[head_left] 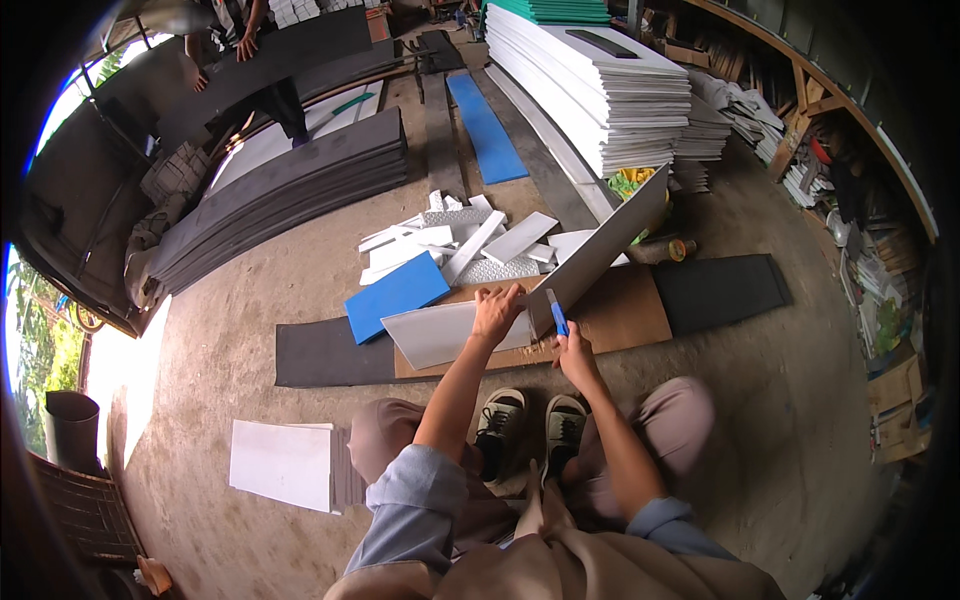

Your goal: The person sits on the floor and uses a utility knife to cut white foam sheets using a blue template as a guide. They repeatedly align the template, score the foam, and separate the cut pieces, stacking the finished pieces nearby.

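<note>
A pale grey-white foam sheet [600, 248] is bent or cut across its middle: one part leans up toward the far right, the other part lies low on the left. My left hand [496, 313] rests on the low part near the crease, its fingers curled over the far edge. In my right hand [574, 356] is a blue utility knife [557, 313], blade pointing up and away, close to the raised part. Beneath the sheet lies brown cardboard [630, 312] on a long dark mat [722, 292]. A blue foam piece [398, 295] sits at the left, against the sheet.
White foam offcuts [490, 248] are heaped just beyond the sheet. A white stack of panels [255, 465] lies beside my left knee. Tall white sheets [590, 100] stand far right, dark sheets [290, 185] far left. Another person's hand [247, 45] rests on a dark sheet.
</note>
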`<state>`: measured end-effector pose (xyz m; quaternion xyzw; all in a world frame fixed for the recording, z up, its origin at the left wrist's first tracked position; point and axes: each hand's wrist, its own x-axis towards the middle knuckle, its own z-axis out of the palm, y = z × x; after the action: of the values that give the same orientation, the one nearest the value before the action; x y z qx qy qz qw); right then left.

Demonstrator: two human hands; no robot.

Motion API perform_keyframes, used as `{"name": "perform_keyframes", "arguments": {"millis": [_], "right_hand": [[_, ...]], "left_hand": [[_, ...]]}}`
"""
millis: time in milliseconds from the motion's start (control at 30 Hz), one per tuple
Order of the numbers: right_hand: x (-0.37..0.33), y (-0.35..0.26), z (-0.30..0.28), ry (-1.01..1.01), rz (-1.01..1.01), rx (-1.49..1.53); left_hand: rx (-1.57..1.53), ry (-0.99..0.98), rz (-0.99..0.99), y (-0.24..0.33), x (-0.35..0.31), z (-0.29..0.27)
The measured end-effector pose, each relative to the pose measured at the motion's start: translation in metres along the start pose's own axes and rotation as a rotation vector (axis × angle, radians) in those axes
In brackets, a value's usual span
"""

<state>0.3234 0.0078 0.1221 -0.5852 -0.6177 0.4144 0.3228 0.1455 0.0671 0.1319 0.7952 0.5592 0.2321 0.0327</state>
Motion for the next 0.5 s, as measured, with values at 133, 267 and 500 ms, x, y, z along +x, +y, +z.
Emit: {"name": "perform_keyframes", "arguments": {"millis": [133, 267, 500], "right_hand": [[-0.007, -0.022, -0.001, 0.230, -0.211, -0.487], [-0.003, -0.033, 0.001, 0.192, -0.139, -0.488], [-0.008, -0.037, 0.004, 0.172, -0.129, -0.538]], "left_hand": [[0.043, 0.088, 0.030, 0.001, -0.003, 0.007], [0.057, 0.114, 0.035, 0.001, -0.003, 0.010], [0.067, 0.105, 0.032, 0.001, -0.001, 0.014]]}}
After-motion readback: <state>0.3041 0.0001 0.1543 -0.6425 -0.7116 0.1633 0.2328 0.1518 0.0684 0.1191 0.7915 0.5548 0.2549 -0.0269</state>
